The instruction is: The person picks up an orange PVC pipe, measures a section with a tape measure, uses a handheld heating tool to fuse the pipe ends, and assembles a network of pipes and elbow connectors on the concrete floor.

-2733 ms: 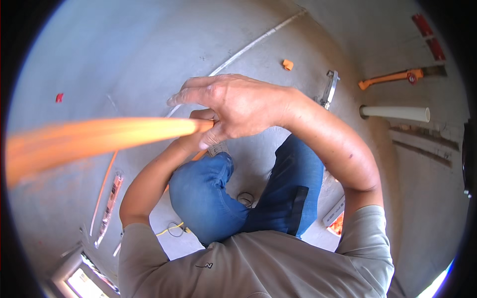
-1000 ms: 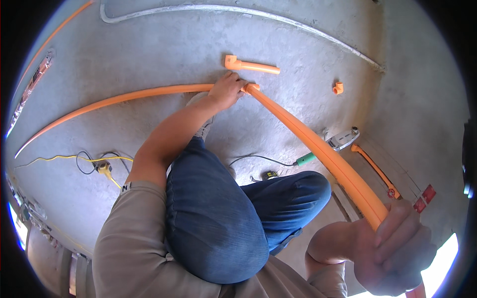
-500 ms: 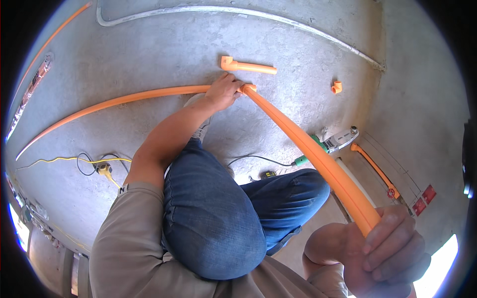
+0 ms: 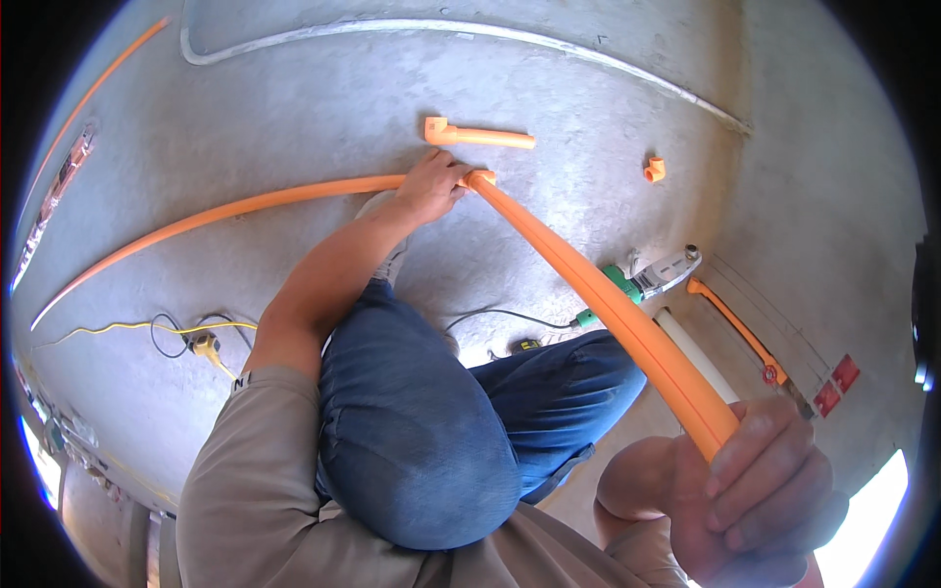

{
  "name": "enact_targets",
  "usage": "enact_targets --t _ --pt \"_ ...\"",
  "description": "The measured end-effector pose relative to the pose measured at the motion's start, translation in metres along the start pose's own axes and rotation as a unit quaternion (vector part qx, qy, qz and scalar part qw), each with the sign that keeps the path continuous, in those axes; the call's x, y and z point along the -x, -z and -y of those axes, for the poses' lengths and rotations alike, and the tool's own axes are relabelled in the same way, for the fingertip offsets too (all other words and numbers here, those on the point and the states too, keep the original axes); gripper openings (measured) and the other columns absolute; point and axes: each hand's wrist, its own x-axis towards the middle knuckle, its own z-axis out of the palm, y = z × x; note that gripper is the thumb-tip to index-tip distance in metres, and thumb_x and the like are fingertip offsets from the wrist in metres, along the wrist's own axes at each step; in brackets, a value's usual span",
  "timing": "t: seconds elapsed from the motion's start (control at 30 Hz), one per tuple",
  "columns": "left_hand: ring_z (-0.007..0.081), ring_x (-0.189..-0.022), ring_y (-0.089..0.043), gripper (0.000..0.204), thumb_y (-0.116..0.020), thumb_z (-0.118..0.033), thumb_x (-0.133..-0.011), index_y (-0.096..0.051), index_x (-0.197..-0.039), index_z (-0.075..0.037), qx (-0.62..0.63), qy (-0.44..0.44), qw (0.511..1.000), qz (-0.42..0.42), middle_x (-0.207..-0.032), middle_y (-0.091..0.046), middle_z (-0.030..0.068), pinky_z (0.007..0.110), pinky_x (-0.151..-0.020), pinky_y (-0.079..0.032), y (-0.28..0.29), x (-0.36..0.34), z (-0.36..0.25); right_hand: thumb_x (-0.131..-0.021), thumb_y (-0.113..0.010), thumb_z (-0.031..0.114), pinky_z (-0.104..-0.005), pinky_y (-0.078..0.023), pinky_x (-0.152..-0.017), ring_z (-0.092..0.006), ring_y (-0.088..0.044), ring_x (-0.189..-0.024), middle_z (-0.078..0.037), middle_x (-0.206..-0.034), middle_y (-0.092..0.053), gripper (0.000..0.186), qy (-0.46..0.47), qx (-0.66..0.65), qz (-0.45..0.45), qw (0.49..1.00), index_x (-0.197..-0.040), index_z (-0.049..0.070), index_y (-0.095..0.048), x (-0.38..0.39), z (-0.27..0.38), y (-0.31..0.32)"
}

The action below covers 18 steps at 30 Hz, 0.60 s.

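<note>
My left hand (image 4: 431,186) is closed around a long orange pipe (image 4: 265,201) that lies across the floor to the left. Right beside its fingers sits an orange pipe fitting (image 4: 480,179) at the pipe's end. From that fitting a second orange pipe (image 4: 598,304), marked with a thin red line, rises toward me at an angle. My right hand (image 4: 765,495) is wrapped around this pipe's near end. Just beyond my left hand lies a short orange pipe (image 4: 498,139) with an elbow on one end.
A loose orange elbow (image 4: 655,170) is on the floor at right. Below it lies a green-and-silver corded power tool (image 4: 647,279), near an orange pipe with a red valve handle (image 4: 735,328) along the wall. A yellow plug connector (image 4: 206,345) with cables lies left. A white conduit (image 4: 392,26) runs behind.
The whole view has shifted slightly, with the floor items a little further left. Both hands keep their grips, and the pipes hold nearly the same angle.
</note>
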Motion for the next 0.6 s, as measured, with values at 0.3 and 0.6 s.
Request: enact_targets --t 0.3,0.6 --pt "0.0264 -0.103 -0.055 0.038 -0.073 -0.022 -0.089 -0.068 -0.127 -0.022 -0.015 -0.008 0.999 -0.032 -0.100 -0.060 0.0073 0.040 -0.096 -0.048 0.000 0.007 0.010 -0.089 -0.064 0.014 -0.0238 -0.039 -0.051 -0.0082 -0.043 -0.055 0.007 -0.068 -0.041 0.021 -0.054 0.182 -0.105 0.976 -0.078 0.020 -0.048 0.005 0.007 -0.023" --pt "0.0269 -0.105 -0.056 0.037 -0.074 -0.022 -0.088 -0.069 -0.125 -0.018 -0.018 -0.016 1.000 -0.010 -0.105 -0.062 0.0087 0.041 -0.098 -0.047 0.003 0.001 -0.002 -0.087 -0.061 0.019 -0.0190 -0.040 -0.047 -0.0044 -0.047 -0.043 0.005 -0.055 -0.045 0.031 0.017 -0.083 -0.159 0.984 -0.061 0.018 -0.046 0.002 -0.005 -0.011"
